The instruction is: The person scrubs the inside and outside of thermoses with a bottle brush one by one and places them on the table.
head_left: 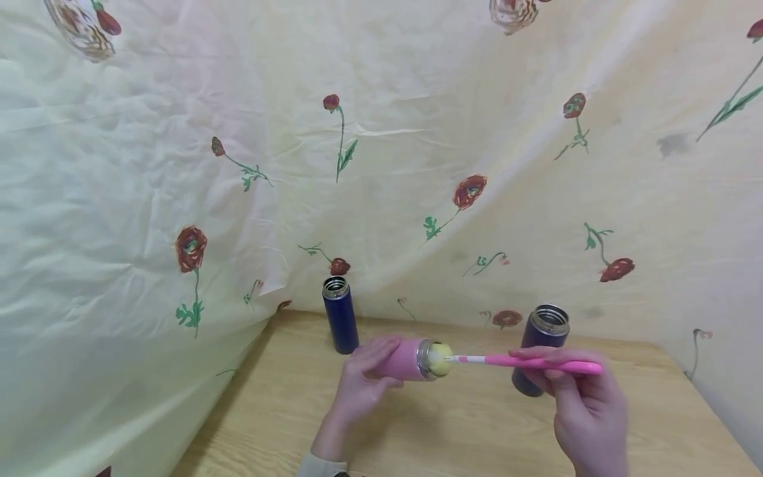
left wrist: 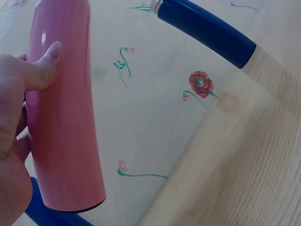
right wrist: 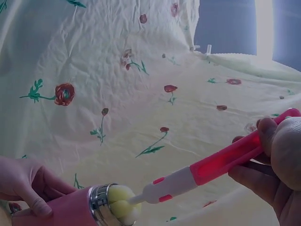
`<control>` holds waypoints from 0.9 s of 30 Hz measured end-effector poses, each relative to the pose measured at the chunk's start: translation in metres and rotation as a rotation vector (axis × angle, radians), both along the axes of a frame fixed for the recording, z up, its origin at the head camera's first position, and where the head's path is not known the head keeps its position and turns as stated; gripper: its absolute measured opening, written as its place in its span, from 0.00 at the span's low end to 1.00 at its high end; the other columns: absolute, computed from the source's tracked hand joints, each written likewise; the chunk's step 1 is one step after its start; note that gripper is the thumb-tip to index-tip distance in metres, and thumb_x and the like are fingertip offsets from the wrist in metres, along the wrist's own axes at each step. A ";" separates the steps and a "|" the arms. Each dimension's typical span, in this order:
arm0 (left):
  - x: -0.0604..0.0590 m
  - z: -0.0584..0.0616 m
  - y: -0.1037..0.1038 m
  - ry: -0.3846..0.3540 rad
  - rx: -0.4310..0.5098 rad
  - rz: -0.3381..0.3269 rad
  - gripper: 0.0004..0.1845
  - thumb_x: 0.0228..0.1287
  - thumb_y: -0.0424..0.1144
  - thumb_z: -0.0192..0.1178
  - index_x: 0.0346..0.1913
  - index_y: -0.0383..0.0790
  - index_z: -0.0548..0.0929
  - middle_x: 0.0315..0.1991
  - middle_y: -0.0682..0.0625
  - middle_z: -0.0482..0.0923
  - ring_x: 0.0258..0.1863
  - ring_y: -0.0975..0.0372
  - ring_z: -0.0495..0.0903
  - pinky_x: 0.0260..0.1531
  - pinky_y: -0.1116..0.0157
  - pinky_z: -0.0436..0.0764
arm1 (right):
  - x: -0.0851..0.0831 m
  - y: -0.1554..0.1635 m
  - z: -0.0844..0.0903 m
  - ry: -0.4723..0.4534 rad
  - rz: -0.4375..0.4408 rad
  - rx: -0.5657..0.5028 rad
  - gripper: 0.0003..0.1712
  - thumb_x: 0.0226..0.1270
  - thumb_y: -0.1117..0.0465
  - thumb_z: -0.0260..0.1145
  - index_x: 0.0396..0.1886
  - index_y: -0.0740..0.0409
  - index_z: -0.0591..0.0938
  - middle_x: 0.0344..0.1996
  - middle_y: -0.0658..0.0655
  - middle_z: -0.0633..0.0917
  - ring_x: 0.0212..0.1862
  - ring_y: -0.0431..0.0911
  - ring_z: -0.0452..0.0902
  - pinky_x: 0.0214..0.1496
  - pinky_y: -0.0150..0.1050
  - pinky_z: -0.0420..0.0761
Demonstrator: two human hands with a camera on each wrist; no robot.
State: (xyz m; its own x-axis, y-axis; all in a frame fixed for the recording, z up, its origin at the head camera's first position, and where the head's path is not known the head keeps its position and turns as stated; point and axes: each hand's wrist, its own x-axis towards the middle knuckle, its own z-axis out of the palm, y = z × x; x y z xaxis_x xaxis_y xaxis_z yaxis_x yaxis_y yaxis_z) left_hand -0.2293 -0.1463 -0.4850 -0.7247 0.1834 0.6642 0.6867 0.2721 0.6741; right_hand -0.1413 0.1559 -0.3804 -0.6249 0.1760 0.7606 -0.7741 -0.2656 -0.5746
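Observation:
My left hand [head_left: 363, 381] grips a pink bottle [head_left: 404, 360] with a metal rim, tipped on its side above the table. In the left wrist view the thumb lies along the pink wall of the bottle. My right hand [head_left: 587, 404] holds a bottle brush by its pink handle [head_left: 542, 363]. The brush's yellow sponge head [right wrist: 123, 203] sits at the bottle's mouth, partly inside and partly showing outside the rim. A white neck [right wrist: 171, 188] joins handle and sponge.
A dark blue bottle [head_left: 341, 318] without a lid stands at the back left of the wooden table [head_left: 477, 437]. Another dark blue open bottle [head_left: 527, 383] stands behind my right hand. A flowered cloth [head_left: 387, 218] hangs along the back and left side.

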 end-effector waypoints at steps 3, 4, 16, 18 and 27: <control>0.001 0.000 -0.001 -0.015 -0.008 -0.040 0.39 0.47 0.25 0.81 0.67 0.40 0.85 0.68 0.48 0.82 0.71 0.48 0.78 0.75 0.42 0.67 | -0.003 0.001 -0.003 0.018 0.031 0.075 0.12 0.70 0.92 0.47 0.46 0.86 0.74 0.48 0.67 0.91 0.52 0.52 0.91 0.53 0.39 0.88; 0.001 0.000 -0.001 -0.021 -0.014 -0.044 0.39 0.48 0.26 0.81 0.68 0.41 0.85 0.68 0.49 0.82 0.71 0.49 0.78 0.76 0.43 0.67 | -0.003 0.001 -0.004 0.020 0.031 0.104 0.14 0.70 0.92 0.46 0.46 0.85 0.75 0.48 0.67 0.91 0.52 0.51 0.90 0.53 0.37 0.88; 0.003 0.003 0.005 0.021 -0.032 -0.136 0.40 0.46 0.24 0.82 0.67 0.38 0.85 0.67 0.49 0.83 0.68 0.51 0.80 0.73 0.53 0.73 | -0.015 -0.020 -0.008 0.070 -0.028 0.324 0.22 0.60 0.96 0.51 0.46 0.78 0.82 0.44 0.66 0.92 0.51 0.46 0.91 0.52 0.37 0.88; 0.004 0.003 0.008 0.035 -0.028 -0.145 0.40 0.45 0.24 0.82 0.67 0.38 0.84 0.67 0.49 0.83 0.68 0.50 0.81 0.73 0.52 0.74 | -0.014 -0.024 -0.008 0.034 -0.055 0.339 0.21 0.60 0.95 0.56 0.45 0.76 0.84 0.44 0.66 0.92 0.50 0.45 0.91 0.52 0.36 0.88; 0.006 0.001 0.013 0.036 -0.022 -0.143 0.41 0.45 0.24 0.82 0.68 0.37 0.84 0.67 0.48 0.83 0.67 0.50 0.81 0.72 0.51 0.75 | -0.009 -0.040 -0.007 -0.233 -0.217 0.431 0.14 0.63 0.82 0.72 0.45 0.66 0.88 0.43 0.62 0.93 0.40 0.43 0.91 0.44 0.33 0.90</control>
State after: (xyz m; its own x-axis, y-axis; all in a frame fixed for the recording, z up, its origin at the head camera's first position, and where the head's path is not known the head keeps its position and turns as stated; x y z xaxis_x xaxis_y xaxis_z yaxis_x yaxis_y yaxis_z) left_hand -0.2238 -0.1337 -0.4842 -0.6658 0.2977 0.6841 0.7432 0.1845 0.6431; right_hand -0.1501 0.1157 -0.3876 -0.7696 0.0220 0.6381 -0.6241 0.1847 -0.7592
